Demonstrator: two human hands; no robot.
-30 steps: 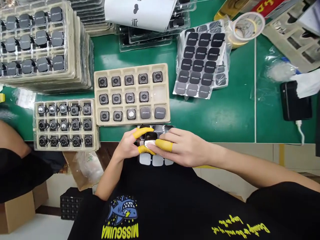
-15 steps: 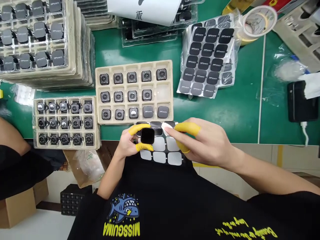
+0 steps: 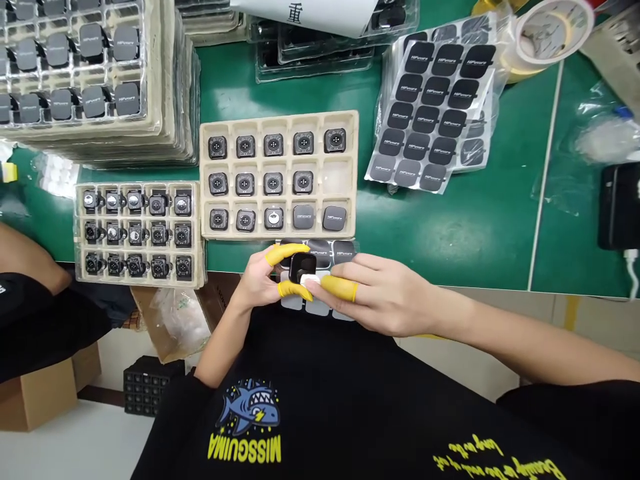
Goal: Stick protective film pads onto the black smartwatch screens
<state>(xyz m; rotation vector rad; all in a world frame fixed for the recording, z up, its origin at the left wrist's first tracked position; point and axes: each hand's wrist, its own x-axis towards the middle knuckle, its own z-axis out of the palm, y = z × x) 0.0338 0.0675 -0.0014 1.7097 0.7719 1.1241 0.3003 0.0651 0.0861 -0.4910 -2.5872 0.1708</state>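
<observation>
Between the yellow-cotted thumb and finger of my left hand (image 3: pixel 260 280) is a black smartwatch body (image 3: pixel 299 265), its dark screen facing up. My right hand (image 3: pixel 385 293), also with yellow finger cots, pinches a small white wiping cloth (image 3: pixel 309 279) against the lower right of that screen. Under both hands lies a sheet of stickers (image 3: pixel 344 252) at the table's front edge, partly peeled to pale squares. Just beyond it a beige tray (image 3: pixel 280 239) holds several watch bodies, mostly back up; two show grey printed covers, and one pocket in the right column is bare.
A second tray of watch bodies (image 3: pixel 204 263) stands to the left, below a tall stack of filled trays (image 3: pixel 173 133). At the right are sticker sheets (image 3: pixel 425 120), a tape roll (image 3: pixel 553 33) and a black device with a white cable (image 3: pixel 617 207). Another person's arm (image 3: pixel 30 260) shows far left.
My right hand has moved left, bringing the white cloth from beside the watch body onto its screen. My left hand keeps its hold. The whole view has shifted slightly.
</observation>
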